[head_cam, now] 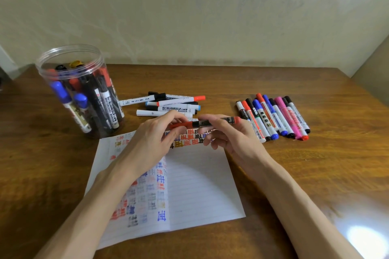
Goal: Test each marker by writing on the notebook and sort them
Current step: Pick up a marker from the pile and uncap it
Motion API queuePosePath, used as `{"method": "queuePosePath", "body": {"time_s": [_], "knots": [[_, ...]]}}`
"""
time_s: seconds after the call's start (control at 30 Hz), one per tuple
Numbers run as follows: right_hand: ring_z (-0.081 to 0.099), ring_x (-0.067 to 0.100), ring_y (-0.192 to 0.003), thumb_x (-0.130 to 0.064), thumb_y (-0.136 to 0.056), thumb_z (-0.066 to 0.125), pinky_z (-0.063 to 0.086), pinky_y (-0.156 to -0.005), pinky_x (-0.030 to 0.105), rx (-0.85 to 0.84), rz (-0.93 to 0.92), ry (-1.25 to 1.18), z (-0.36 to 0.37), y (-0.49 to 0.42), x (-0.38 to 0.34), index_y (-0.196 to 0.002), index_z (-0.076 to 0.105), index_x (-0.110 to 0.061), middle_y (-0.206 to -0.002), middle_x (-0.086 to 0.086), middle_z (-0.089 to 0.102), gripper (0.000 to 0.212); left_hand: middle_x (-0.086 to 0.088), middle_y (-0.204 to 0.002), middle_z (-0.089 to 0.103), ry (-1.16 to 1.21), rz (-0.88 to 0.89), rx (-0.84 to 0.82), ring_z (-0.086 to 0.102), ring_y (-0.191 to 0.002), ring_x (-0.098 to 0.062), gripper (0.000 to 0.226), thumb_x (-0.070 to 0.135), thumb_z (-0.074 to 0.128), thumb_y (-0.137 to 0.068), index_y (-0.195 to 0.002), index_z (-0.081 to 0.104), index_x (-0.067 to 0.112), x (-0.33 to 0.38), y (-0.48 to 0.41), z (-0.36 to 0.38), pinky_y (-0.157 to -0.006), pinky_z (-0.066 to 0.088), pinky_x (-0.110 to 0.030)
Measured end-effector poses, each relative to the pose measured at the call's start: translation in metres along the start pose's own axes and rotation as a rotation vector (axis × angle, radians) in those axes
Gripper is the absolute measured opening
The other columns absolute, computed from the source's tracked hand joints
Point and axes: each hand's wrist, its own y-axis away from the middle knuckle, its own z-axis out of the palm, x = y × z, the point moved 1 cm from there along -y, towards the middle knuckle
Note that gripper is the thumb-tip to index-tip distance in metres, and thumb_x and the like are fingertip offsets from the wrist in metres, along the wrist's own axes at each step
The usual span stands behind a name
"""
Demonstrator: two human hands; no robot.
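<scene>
Head view: "WHITEBOARD MARKER" reads on pens in the clear jar (80, 90) and in the loose pile (170, 104) behind. The red marker (202, 123) lies level, running left to right, above the notebook (200, 185) at its top edge. The left hand (151, 139) has its grip pinching the red end, and the right hand (231, 136) curls its grip round the other. A row of markers (275, 118) lies on the table (315, 164) at right.

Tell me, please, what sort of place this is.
Probably a home desk or study corner: a wooden table against a plain wall, with an open notebook and a clear jar of markers.
</scene>
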Motion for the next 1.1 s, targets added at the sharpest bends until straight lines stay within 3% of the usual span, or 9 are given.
{"method": "queuePosePath", "body": {"time_s": [0.17,0.37,0.47,0.53,0.7,0.83,0.97,1.03,1.1], "knots": [[0.055,0.016,-0.072,-0.035,-0.095,0.073,0.045,-0.061,0.023,0.032,-0.034,0.140,-0.010,0.001,0.000,-0.102,0.079,-0.015,-0.082,0.009,0.068,0.022,0.015,-0.114,0.068,0.063,0.026,0.062,0.063,-0.100,0.010,0.042,0.046,0.054,-0.092,-0.124,0.068,0.023,0.004,0.000,-0.002,-0.079,0.053,-0.007],[0.066,0.008,-0.064,-0.022,-0.094,0.076,0.052,-0.059,0.020,0.045,-0.205,0.379,-0.011,-0.001,0.002,-0.111,0.080,-0.010,-0.076,0.004,0.076,0.021,0.018,-0.109,0.068,0.065,0.057,0.105,0.060,-0.099,0.018,0.039,0.043,0.059,-0.091,-0.121,0.073,0.021,0.005,0.001,-0.003,-0.079,0.052,-0.005],[0.065,0.005,-0.060,-0.019,-0.094,0.077,0.049,-0.059,0.015,0.053,-0.249,0.412,-0.011,-0.003,0.007,-0.111,0.080,-0.005,-0.071,0.002,0.075,0.022,0.015,-0.107,0.071,0.042,0.041,0.132,0.066,-0.095,0.007,0.038,0.039,0.063,-0.089,-0.118,0.076,0.020,0.003,0.000,-0.002,-0.080,0.051,-0.004],[0.065,0.005,-0.060,-0.019,-0.094,0.077,0.049,-0.059,0.014,0.057,-0.264,0.418,-0.012,-0.004,0.010,-0.111,0.080,-0.005,-0.071,-0.002,0.075,0.022,0.015,-0.106,0.072,0.036,0.031,0.142,0.067,-0.095,0.003,0.033,0.036,0.065,-0.091,-0.117,0.077,0.020,0.002,0.000,-0.001,-0.081,0.051,-0.005],[0.072,0.012,-0.065,-0.022,-0.094,0.077,0.055,-0.063,0.020,0.025,-0.286,0.468,-0.008,-0.006,0.016,-0.105,0.077,-0.007,-0.077,-0.009,0.075,0.018,0.018,-0.106,0.070,0.045,0.004,0.112,0.059,-0.099,0.020,0.022,0.023,0.068,-0.095,-0.116,0.076,0.024,-0.006,-0.003,0.003,-0.079,0.051,-0.005],[0.074,0.010,-0.078,-0.026,-0.095,0.077,0.058,-0.067,0.021,0.037,-0.319,0.651,-0.006,-0.006,0.014,-0.107,0.075,-0.013,-0.091,-0.009,0.076,0.018,0.019,-0.112,0.067,0.031,0.008,0.079,0.056,-0.105,0.020,0.022,0.024,0.065,-0.097,-0.118,0.071,0.028,-0.008,-0.004,0.003,-0.079,0.051,-0.005],[0.059,0.005,-0.084,-0.034,-0.091,0.081,0.042,-0.066,0.017,0.108,-0.414,0.924,-0.006,-0.007,0.012,-0.103,0.080,-0.022,-0.094,-0.015,0.069,0.017,0.019,-0.124,0.063,0.012,0.040,0.106,0.055,-0.113,0.014,0.038,0.036,0.064,-0.092,-0.128,0.068,0.027,-0.005,-0.006,0.002,-0.087,0.054,-0.014],[0.056,0.006,-0.083,-0.035,-0.090,0.081,0.042,-0.066,0.021,0.174,-0.420,0.962,-0.009,-0.008,0.010,-0.100,0.081,-0.022,-0.089,-0.015,0.065,0.016,0.022,-0.128,0.055,-0.025,0.031,0.160,0.050,-0.111,0.019,0.049,0.038,0.066,-0.090,-0.138,0.060,0.027,-0.005,-0.006,0.002,-0.087,0.048,-0.010],[0.058,0.005,-0.082,-0.034,-0.090,0.080,0.043,-0.066,0.019,0.267,-0.389,0.974,-0.017,-0.009,0.009,-0.100,0.080,-0.022,-0.087,-0.013,0.068,0.015,0.017,-0.130,0.057,-0.082,-0.003,0.227,0.051,-0.111,0.012,0.051,0.031,0.071,-0.093,-0.141,0.057,0.024,-0.011,-0.007,0.000,-0.089,0.045,-0.012]]}}
